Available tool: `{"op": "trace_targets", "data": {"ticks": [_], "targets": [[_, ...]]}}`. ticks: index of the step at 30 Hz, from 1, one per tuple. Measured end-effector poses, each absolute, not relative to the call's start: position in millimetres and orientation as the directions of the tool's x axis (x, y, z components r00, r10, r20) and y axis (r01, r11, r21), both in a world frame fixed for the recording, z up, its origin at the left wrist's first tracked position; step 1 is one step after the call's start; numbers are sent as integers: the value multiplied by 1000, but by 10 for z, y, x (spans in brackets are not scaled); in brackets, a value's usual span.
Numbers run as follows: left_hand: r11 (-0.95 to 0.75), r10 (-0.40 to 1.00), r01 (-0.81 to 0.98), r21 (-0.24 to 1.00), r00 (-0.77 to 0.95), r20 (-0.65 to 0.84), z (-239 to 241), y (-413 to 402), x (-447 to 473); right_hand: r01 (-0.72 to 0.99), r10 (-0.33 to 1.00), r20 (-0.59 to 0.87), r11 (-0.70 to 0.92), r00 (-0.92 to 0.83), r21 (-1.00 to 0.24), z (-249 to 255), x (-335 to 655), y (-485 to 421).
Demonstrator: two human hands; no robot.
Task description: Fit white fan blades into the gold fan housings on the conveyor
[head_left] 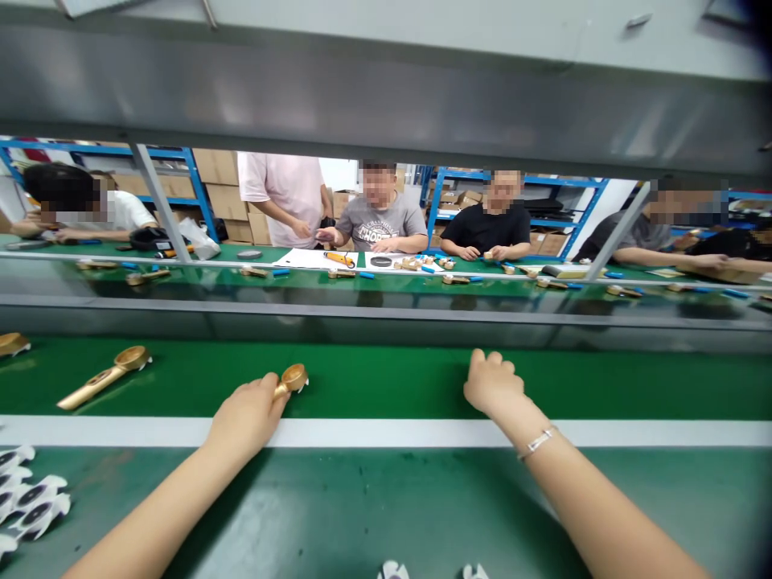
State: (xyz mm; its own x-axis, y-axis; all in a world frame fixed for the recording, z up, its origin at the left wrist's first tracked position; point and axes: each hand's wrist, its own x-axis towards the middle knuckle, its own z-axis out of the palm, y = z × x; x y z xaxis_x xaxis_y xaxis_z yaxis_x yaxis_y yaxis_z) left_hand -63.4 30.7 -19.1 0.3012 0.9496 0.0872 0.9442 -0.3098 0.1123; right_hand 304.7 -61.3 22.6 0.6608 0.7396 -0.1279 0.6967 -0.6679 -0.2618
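My left hand (246,414) is closed round the handle of a gold shower-head-shaped piece (295,376) on the green belt. Its round, ring-like head sticks out past my fingers, with small white points at its edge; most of the handle is hidden. Over the belt to the right, my right hand (495,383) has its fingers curled inward, and whatever may be inside them is out of sight. To the left lies another gold piece (100,384) with its long handle showing, and part of a third gold piece (13,344) is at the frame's edge.
White claw-edged parts (36,503) with dark centres pile up at lower left; two more show at the bottom edge. A white strip (386,432) divides bench from belt. A metal overhead panel (386,104) spans the top. Several people sit opposite, with one standing.
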Motion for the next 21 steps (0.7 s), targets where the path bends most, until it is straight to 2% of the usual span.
{"op": "trace_targets", "data": {"ticks": [2, 5, 8, 11, 15, 17, 19, 21], "targets": [[-291, 952, 955, 60, 284, 112, -269, 402, -724, 643, 667, -138, -744, 732, -183, 134, 3273, -566], [-248, 956, 968, 33, 239, 171, -338, 436, -778, 620, 635, -179, -773, 752, -133, 45, 3475, -522], [-242, 950, 969, 43, 227, 215, -354, 415, -780, 660, 673, -183, -740, 717, -134, 36, 3494, -500], [-270, 942, 960, 70, 249, 227, -362, 432, -796, 745, 770, -165, -638, 617, -196, 103, 3347, -502], [-256, 941, 963, 86, 228, 250, -329, 481, -818, 850, 931, -112, -363, 347, -381, 248, 2944, -597], [-287, 917, 951, 113, 239, 319, -240, 400, -766, 833, 980, -60, -191, 187, -519, 305, 2669, -704], [-448, 852, 868, 216, 342, 397, -96, 193, -640, 693, 999, 38, 9, 28, -721, 331, 2369, -839], [-629, 777, 638, 443, 520, 354, 65, -111, -443, 425, 986, 148, 166, -76, -890, 333, 2080, -983]]}}
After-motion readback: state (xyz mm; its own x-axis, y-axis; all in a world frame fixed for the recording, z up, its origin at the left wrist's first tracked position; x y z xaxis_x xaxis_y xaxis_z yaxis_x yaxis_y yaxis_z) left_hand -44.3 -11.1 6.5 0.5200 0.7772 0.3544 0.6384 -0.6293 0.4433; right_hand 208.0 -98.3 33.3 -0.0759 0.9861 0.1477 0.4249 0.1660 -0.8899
